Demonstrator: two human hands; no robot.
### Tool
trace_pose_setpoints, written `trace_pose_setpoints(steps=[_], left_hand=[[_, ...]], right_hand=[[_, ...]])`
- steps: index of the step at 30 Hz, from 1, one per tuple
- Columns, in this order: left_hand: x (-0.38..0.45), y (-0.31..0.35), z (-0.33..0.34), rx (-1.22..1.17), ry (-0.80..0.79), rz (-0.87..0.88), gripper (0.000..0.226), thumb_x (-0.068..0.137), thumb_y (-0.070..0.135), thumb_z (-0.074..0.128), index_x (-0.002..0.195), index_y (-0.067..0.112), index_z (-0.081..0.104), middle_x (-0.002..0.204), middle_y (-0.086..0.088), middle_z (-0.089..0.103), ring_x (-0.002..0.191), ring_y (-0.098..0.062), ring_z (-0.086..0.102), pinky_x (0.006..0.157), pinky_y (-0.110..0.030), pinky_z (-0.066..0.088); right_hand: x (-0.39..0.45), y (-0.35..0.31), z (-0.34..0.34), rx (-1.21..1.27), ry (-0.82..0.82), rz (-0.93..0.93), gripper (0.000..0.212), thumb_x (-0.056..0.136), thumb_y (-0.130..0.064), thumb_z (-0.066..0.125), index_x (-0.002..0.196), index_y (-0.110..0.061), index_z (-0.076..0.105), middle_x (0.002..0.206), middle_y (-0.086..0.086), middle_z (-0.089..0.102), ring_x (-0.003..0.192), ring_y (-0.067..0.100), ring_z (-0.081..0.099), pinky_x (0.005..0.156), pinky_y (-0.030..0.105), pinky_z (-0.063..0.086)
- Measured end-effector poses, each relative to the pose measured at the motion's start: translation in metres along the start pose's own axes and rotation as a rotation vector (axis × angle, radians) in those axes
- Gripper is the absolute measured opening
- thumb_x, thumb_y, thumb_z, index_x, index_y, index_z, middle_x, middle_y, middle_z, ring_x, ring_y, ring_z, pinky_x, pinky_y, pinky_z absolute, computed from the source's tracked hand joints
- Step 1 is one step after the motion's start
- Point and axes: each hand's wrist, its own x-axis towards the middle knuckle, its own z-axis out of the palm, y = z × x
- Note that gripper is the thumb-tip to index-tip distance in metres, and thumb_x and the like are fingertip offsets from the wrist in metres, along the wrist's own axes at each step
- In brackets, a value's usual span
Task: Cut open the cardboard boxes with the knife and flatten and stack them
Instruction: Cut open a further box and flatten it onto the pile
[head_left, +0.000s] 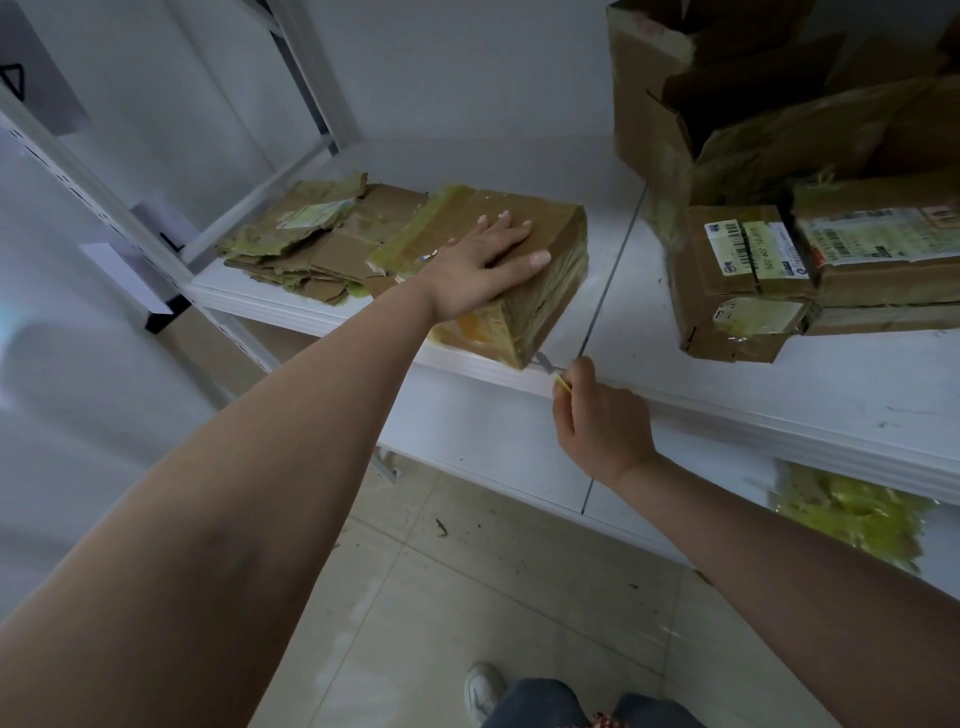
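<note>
A taped cardboard box (545, 234) lies on the white shelf (779, 384), its near corner over the front edge. My left hand (485, 265) presses flat on the box's top with straight fingers. My right hand (597, 415) grips a yellow-handled knife (553, 371) in front of the shelf edge. The blade tip touches the box's lower near corner. A stack of flattened cardboard (317, 244) lies behind and to the left of the box.
Several uncut taped boxes (753, 270) are piled at the right of the shelf, some with white labels. Yellowish tape scraps (857, 514) lie on the lower shelf at right. A white rack post (104, 208) stands at left. Tiled floor lies below.
</note>
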Motion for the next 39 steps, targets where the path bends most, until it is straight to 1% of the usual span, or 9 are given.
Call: trace_pose_setpoints(steps=[3, 8, 12, 15, 17, 20, 28, 34, 39], left_hand=[[-0.002, 0.004, -0.004, 0.014, -0.014, -0.013, 0.08, 0.081, 0.061, 0.059, 0.15, 0.034, 0.027, 0.161, 0.009, 0.012, 0.149, -0.013, 0.001, 0.119, -0.038, 0.003], [-0.006, 0.015, -0.009, -0.028, -0.156, 0.146, 0.07, 0.085, 0.017, 0.067, 0.147, 0.029, 0.036, 0.158, 0.01, 0.022, 0.147, -0.007, 0.01, 0.111, -0.02, 0.008], [-0.005, 0.02, -0.02, -0.028, -0.23, 0.167, 0.076, 0.065, 0.017, 0.056, 0.137, 0.034, 0.042, 0.155, 0.003, 0.031, 0.142, -0.015, 0.029, 0.118, -0.037, 0.025], [-0.008, 0.011, -0.011, 0.131, -0.175, 0.179, 0.085, 0.068, 0.027, 0.053, 0.147, 0.034, 0.025, 0.161, 0.002, 0.014, 0.148, -0.021, 0.012, 0.119, -0.045, 0.013], [-0.008, 0.009, -0.002, 0.293, -0.133, 0.201, 0.085, 0.077, 0.044, 0.048, 0.152, 0.037, 0.01, 0.162, 0.004, 0.002, 0.149, -0.019, 0.0, 0.119, -0.049, 0.005], [-0.004, 0.007, 0.003, 0.343, -0.111, 0.21, 0.07, 0.088, 0.059, 0.028, 0.151, 0.041, 0.004, 0.162, 0.007, -0.002, 0.149, -0.016, -0.005, 0.118, -0.049, 0.001], [-0.004, 0.004, 0.006, 0.356, -0.082, 0.206, 0.063, 0.092, 0.058, 0.02, 0.151, 0.042, 0.005, 0.162, 0.008, -0.001, 0.149, -0.015, -0.004, 0.118, -0.049, 0.001], [-0.005, 0.005, 0.007, 0.339, -0.076, 0.201, 0.061, 0.095, 0.055, 0.023, 0.152, 0.041, 0.006, 0.162, 0.009, 0.0, 0.149, -0.014, -0.005, 0.117, -0.047, -0.001], [-0.004, 0.003, 0.007, 0.333, -0.069, 0.201, 0.061, 0.094, 0.056, 0.023, 0.152, 0.042, 0.007, 0.162, 0.01, 0.001, 0.149, -0.014, -0.004, 0.117, -0.047, 0.0]], right_hand=[[0.019, -0.002, -0.015, 0.039, 0.114, 0.091, 0.023, 0.093, -0.024, 0.041, 0.085, -0.004, 0.049, 0.046, -0.002, 0.042, 0.031, 0.012, 0.026, 0.044, 0.014, 0.008], [0.038, 0.015, -0.041, 0.068, 0.122, 0.238, 0.023, 0.101, -0.022, 0.036, 0.107, -0.002, 0.046, 0.069, 0.008, 0.056, 0.063, 0.033, 0.059, 0.054, 0.03, 0.033], [0.04, 0.035, -0.054, 0.045, 0.118, 0.384, 0.021, 0.101, -0.023, 0.036, 0.108, -0.005, 0.044, 0.08, 0.009, 0.055, 0.079, 0.034, 0.062, 0.061, 0.03, 0.033], [0.036, 0.048, -0.058, 0.018, 0.103, 0.452, 0.021, 0.1, -0.022, 0.038, 0.111, -0.005, 0.045, 0.094, 0.017, 0.062, 0.086, 0.036, 0.062, 0.063, 0.031, 0.034], [0.032, 0.054, -0.06, -0.002, 0.074, 0.435, 0.021, 0.1, -0.024, 0.038, 0.11, -0.008, 0.045, 0.093, 0.016, 0.063, 0.084, 0.036, 0.061, 0.062, 0.031, 0.034], [0.028, 0.054, -0.062, -0.006, 0.028, 0.357, 0.021, 0.1, -0.026, 0.037, 0.11, -0.011, 0.048, 0.084, 0.01, 0.062, 0.079, 0.034, 0.061, 0.059, 0.03, 0.032], [0.029, 0.054, -0.057, -0.004, 0.039, 0.272, 0.02, 0.101, -0.026, 0.036, 0.106, -0.012, 0.05, 0.068, -0.003, 0.051, 0.06, 0.024, 0.05, 0.046, 0.022, 0.019], [0.028, 0.058, -0.053, 0.05, 0.081, 0.236, 0.036, 0.094, -0.036, 0.026, 0.104, -0.011, 0.051, 0.061, -0.005, 0.049, 0.053, 0.02, 0.044, 0.046, 0.02, 0.018], [0.027, 0.059, -0.051, 0.039, 0.084, 0.193, 0.036, 0.095, -0.035, 0.026, 0.104, -0.01, 0.051, 0.058, -0.005, 0.048, 0.049, 0.019, 0.042, 0.045, 0.019, 0.018]])
